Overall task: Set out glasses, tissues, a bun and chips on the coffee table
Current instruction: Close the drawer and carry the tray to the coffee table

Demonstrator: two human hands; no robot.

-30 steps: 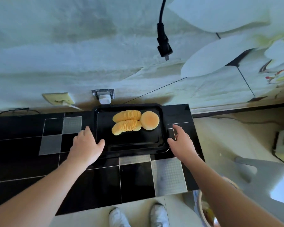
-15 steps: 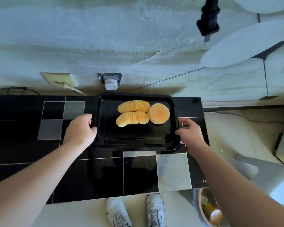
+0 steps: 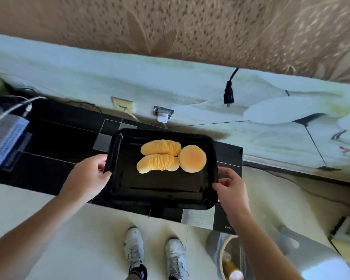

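Observation:
A black rectangular tray [image 3: 164, 190] is held above the black tiled counter [image 3: 65, 142], tilted slightly. On it lie two stacked rows of yellow chips [image 3: 160, 156] and, to their right, a round golden bun [image 3: 192, 158]. My left hand [image 3: 89, 174] grips the tray's left rim. My right hand [image 3: 229, 185] grips its right rim. No glasses or tissues are in view.
A grey device with a white cable [image 3: 6, 136] sits at the counter's left end. Wall sockets [image 3: 163, 114] and a hanging black plug [image 3: 228, 96] are behind the tray. My white shoes [image 3: 154, 253] stand below; a basket [image 3: 228, 259] sits at lower right.
Both hands closed on the tray's rims and lifted it off the counter toward me. The view has swung up and left, showing more wall.

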